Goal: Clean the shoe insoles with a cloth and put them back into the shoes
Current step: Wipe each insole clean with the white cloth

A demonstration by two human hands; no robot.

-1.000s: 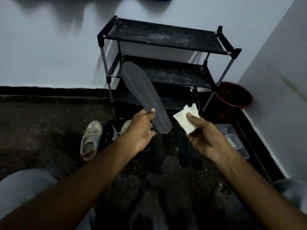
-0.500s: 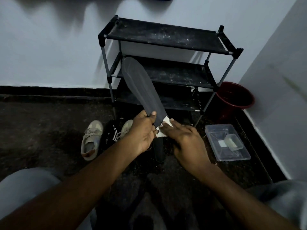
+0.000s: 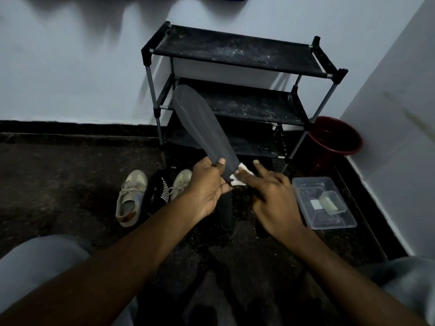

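My left hand (image 3: 207, 184) grips a long dark grey insole (image 3: 200, 123) by its lower end, and the insole slants up and to the left in front of the shoe rack. My right hand (image 3: 273, 201) holds a small white cloth (image 3: 240, 176) against the insole's lower end, right beside my left thumb; most of the cloth is hidden under my fingers. Two beige sneakers (image 3: 130, 198) (image 3: 182, 182) lie on the dark floor to the left, with black socks (image 3: 157, 191) between them. Another dark insole (image 3: 226, 212) lies on the floor below my hands.
A black three-shelf shoe rack (image 3: 235, 55) stands against the white wall. A red bucket (image 3: 336, 137) sits in the right corner. A clear plastic box (image 3: 324, 203) lies on the floor by my right hand. My grey-trousered knees fill the bottom corners.
My right hand has brought the cloth from the air on the right down to the insole's lower end. My left hand has kept the insole almost in place.
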